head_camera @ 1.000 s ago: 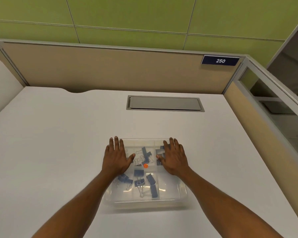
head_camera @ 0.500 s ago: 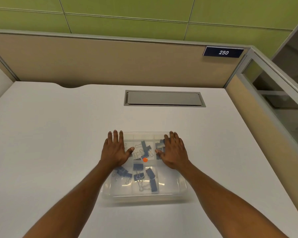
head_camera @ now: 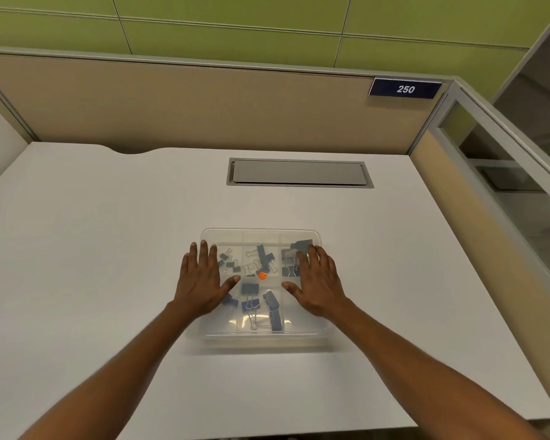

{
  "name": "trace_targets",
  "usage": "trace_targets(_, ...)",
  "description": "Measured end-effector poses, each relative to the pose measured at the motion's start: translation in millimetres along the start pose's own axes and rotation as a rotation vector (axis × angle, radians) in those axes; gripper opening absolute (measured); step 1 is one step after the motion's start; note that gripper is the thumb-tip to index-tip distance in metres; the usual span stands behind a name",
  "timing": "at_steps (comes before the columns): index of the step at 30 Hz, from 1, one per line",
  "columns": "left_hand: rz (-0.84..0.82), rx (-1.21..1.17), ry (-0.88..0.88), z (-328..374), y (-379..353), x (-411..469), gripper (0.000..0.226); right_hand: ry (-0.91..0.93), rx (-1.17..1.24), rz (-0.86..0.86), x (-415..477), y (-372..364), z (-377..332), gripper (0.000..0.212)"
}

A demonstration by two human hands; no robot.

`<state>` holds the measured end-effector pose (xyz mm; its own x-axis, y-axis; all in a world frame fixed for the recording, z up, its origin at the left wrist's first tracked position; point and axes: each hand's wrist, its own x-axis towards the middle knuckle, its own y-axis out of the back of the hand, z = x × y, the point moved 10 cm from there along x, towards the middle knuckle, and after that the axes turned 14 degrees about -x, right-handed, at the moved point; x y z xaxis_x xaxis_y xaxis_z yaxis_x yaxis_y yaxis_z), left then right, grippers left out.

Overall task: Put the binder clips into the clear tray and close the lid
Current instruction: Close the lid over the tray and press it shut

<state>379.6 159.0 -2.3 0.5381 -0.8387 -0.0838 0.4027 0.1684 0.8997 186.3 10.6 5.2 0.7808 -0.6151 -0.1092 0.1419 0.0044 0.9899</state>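
Observation:
A clear tray with compartments sits on the white desk in front of me, its clear lid lying down over it. Several blue binder clips show through the lid, spread over the compartments. A small orange dot shows near the tray's middle. My left hand lies flat on the lid's left side with fingers straight. On the right side my right hand lies flat the same way. Both hands cover part of the clips beneath them.
The white desk spreads around the tray. A grey cable hatch is set into it behind the tray. A beige partition with a "250" plate closes the back; a glass-topped panel closes the right.
Both hands have slid a little toward me on the lid, baring its far edge. The view has shifted slightly.

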Motion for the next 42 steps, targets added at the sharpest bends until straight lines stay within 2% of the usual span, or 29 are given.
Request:
trace_targets(5,0.013,0.038,-0.002,-0.1,-12.9,-39.4,0.101,0.002,0.012,-0.023,-33.0,-10.1,-0.8,0.088)
trace_targets(17,0.029,0.07,-0.012,0.7,-18.1,-48.2,0.096,-0.011,0.066,-0.002,-43.6,-15.9,-3.2,0.095)
trace_targets(24,-0.001,0.063,0.002,-3.2,-22.8,-43.6,0.1,-0.046,0.099,0.034,-40.0,-15.5,1.3,0.079)
trace_targets(30,-0.033,0.076,-0.015,-0.6,-21.2,-40.7,0.106,-0.048,0.088,0.039,-38.1,-13.7,0.9,0.076)
trace_targets(38,-0.054,0.076,-0.003,4.1,-19.1,-43.1,0.111,-0.029,0.047,0.013,-38.8,-14.7,-1.1,0.081)
trace_targets(42,-0.02,0.07,0.028,2.0,-15.7,-48.0,0.114,-0.151,0.111,0.015,-44.2,-14.5,7.7,0.091)
